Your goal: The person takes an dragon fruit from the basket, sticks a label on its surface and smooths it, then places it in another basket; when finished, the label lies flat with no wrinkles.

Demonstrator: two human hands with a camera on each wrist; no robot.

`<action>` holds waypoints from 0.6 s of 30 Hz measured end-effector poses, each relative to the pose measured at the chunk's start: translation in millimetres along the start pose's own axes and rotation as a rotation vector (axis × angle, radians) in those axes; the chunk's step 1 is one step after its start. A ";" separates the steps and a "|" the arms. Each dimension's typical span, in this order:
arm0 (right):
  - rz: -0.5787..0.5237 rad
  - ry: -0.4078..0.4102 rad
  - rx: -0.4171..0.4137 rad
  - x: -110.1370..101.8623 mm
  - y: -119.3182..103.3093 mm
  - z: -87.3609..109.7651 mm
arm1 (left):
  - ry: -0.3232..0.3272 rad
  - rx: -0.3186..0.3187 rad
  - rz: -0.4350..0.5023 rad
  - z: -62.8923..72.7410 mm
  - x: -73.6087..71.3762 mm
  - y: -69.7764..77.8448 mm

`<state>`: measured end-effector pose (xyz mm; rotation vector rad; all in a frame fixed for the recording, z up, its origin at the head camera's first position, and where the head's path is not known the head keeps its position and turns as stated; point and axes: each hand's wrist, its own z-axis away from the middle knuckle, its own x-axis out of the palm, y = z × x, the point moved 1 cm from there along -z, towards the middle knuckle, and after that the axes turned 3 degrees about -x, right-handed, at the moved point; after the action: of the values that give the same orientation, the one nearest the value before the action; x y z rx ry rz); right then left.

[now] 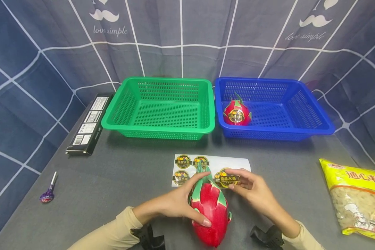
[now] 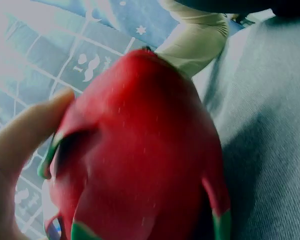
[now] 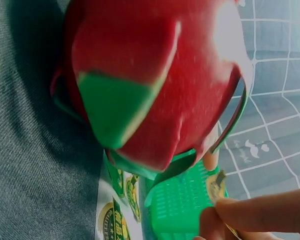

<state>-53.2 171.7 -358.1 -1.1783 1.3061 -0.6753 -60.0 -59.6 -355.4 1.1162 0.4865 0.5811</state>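
Note:
A red dragon fruit (image 1: 210,215) with green leaf tips lies on the grey table, filling most of the left wrist view. My left hand (image 1: 178,201) grips it from its left side, the thumb across its top. Just right of the fruit, my right hand (image 1: 256,189) pinches a round black-and-gold sticker (image 1: 229,178) by its edge. The right wrist view shows this sticker (image 3: 215,185) side-on between fingertips, apart from the fruit. Behind the fruit lies a white sticker sheet (image 1: 234,162) bearing several similar round labels; fruit and hands partly cover it.
A green basket (image 1: 157,131) and a blue basket (image 1: 278,132) stand at the back. Inside the blue one sits another dragon fruit (image 1: 236,110) with a label. A black box (image 1: 90,123) and a lollipop (image 1: 48,192) lie left; a yellow food bag (image 1: 356,201) lies right.

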 end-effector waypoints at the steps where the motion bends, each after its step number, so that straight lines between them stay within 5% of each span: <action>1: -0.006 0.013 -0.004 -0.3 -0.4 0.0 | 0.007 -0.006 0.025 -1.0 -1.3 -0.1; 13: -0.120 0.101 0.059 -4.7 -6.5 1.6 | 0.037 0.020 0.479 -14.7 -24.9 -5.6; 18: -0.145 0.101 0.101 -5.6 -2.1 2.3 | 0.070 0.078 0.517 -16.5 -33.7 -4.7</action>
<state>-51.6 176.7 -354.4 -1.1766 1.2633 -0.9068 -94.9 -71.8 -363.3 1.3070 0.2779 1.0610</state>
